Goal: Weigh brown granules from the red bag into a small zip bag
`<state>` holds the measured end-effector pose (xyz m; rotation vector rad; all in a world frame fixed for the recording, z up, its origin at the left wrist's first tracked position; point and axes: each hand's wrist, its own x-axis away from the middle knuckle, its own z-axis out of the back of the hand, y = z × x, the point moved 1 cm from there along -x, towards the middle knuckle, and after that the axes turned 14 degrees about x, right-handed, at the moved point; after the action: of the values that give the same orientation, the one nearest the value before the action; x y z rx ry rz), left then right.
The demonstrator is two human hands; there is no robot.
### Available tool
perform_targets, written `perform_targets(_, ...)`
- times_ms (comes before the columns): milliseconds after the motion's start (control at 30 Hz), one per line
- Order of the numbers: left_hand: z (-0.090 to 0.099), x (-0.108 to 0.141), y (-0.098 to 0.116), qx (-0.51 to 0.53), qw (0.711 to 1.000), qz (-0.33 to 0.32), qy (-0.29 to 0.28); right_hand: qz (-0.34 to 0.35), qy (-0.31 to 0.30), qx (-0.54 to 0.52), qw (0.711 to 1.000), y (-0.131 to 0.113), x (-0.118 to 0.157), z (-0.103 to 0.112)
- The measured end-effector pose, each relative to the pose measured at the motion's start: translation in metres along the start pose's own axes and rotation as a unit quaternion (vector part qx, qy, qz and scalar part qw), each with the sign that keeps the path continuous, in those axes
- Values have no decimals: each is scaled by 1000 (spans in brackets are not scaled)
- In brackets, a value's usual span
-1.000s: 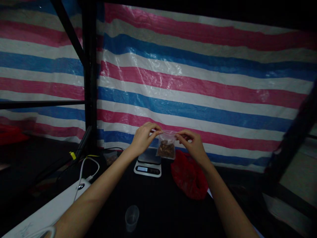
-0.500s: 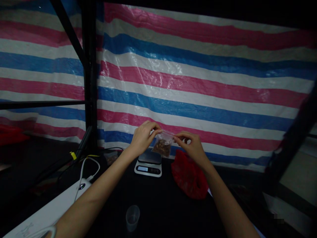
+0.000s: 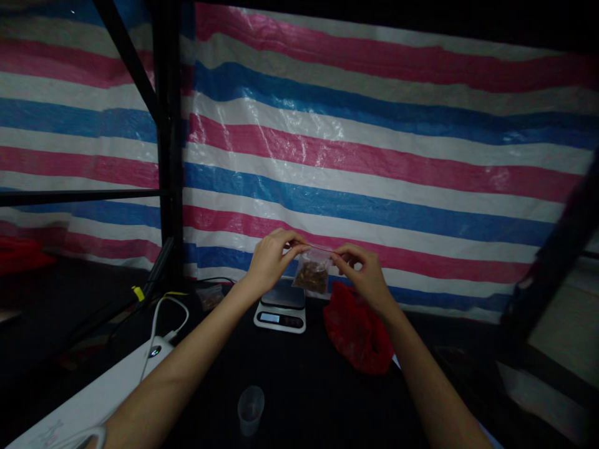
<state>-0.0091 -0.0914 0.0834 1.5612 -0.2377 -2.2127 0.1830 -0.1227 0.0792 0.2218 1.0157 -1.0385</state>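
A small clear zip bag [image 3: 311,277] with brown bits in its lower part hangs in the air between my hands. My left hand [image 3: 276,255] pinches the bag's top edge at its left corner. At the right corner my right hand [image 3: 359,268] pinches the same edge, thumb against fingers. Just below and left of the bag stands a white kitchen scale [image 3: 281,318] with a dark weighing plate and a lit display. Under my right hand lies a crumpled red plastic bag [image 3: 358,333].
A clear plastic cup [image 3: 251,408] stands near the front of the black table. Behind my left forearm lies another small clear bag [image 3: 210,298]. At left are a white device [image 3: 103,390] with a cable and a black frame post [image 3: 171,143]. A striped sheet [image 3: 365,156] hangs behind.
The zip bag has swung slightly to the right and hangs straighter, its top edge pulled tauter. My right hand has shifted a little to the right; my left hand is almost still.
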Motion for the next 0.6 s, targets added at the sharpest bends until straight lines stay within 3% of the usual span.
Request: perform_targets(600, 1, 1, 8, -61, 997, -27, -40, 29, -7, 51, 998, 1, 2, -3)
